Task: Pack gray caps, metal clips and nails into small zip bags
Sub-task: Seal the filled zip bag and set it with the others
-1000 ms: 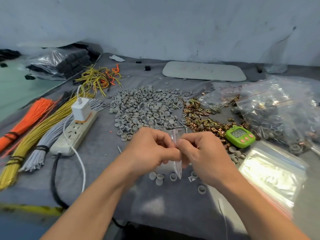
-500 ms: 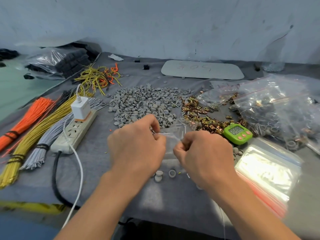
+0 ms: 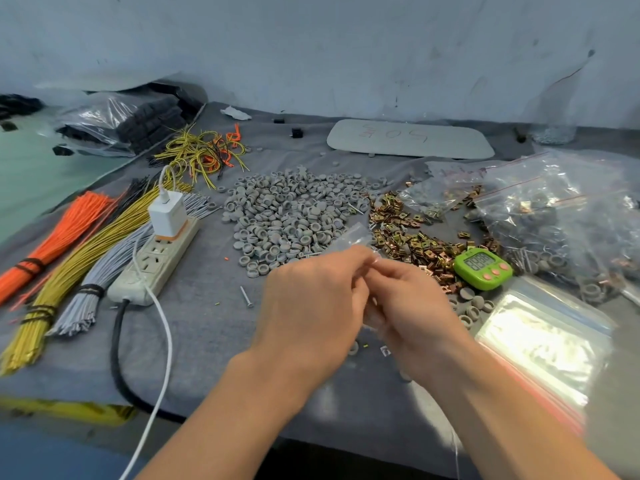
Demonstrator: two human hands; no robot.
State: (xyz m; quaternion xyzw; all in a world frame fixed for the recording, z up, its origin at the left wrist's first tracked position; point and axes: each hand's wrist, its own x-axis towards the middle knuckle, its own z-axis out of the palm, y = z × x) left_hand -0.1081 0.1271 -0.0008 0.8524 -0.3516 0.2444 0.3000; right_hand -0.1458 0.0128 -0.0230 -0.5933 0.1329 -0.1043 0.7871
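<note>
My left hand [image 3: 311, 306] and my right hand [image 3: 412, 313] meet at the fingertips over the grey cloth, both pinching a small clear zip bag [image 3: 353, 237] whose upper part sticks up behind the fingers. Behind them lies a heap of gray caps [image 3: 291, 209]. A pile of brass metal clips [image 3: 408, 237] lies to its right. One loose nail [image 3: 246, 296] rests on the cloth left of my left hand. A few caps [image 3: 472, 306] lie right of my right hand. A stack of empty zip bags [image 3: 540, 341] sits at the right.
A green timer [image 3: 483, 268] stands by the clips. Large clear bags of packed parts [image 3: 568, 216] fill the back right. A white power strip [image 3: 156, 261] with a charger and cable lies at the left, beside bundles of orange, yellow and grey wires [image 3: 69, 258]. A grey board [image 3: 408, 138] lies at the back.
Both hands rose from the cloth with the small bag, spread apart along its top, then came together again, now held higher and closer to the cap heap.
</note>
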